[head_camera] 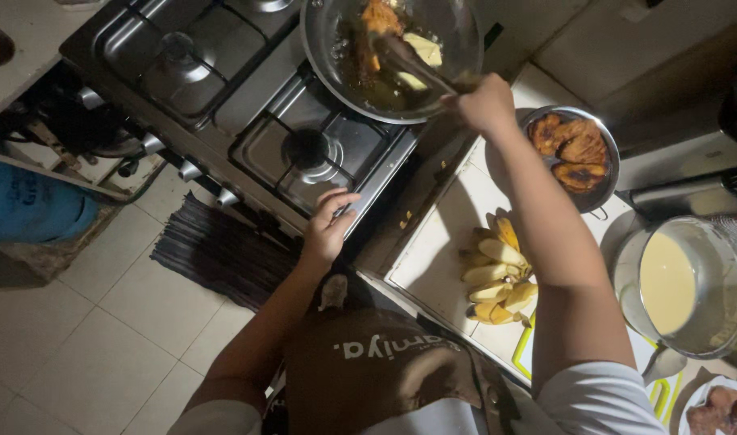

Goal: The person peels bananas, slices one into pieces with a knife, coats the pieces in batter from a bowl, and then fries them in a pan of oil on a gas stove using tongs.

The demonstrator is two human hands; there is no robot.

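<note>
One spatula (409, 60) in right hand (485, 101), over pan (320, 56).

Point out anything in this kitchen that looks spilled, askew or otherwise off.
Little stands out. The frying pan sits off-centre, overhanging the stove's right edge toward the counter. The right hand works a spatula in it; the left hand rests on the stove's front edge. A few small crumbs lie on the counter.

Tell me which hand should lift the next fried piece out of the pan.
Probably the right hand: its grip is already closed on the utensil whose end lies among the pieces in the pan. The left hand rests empty on the stove's front edge, away from the pan.
</note>
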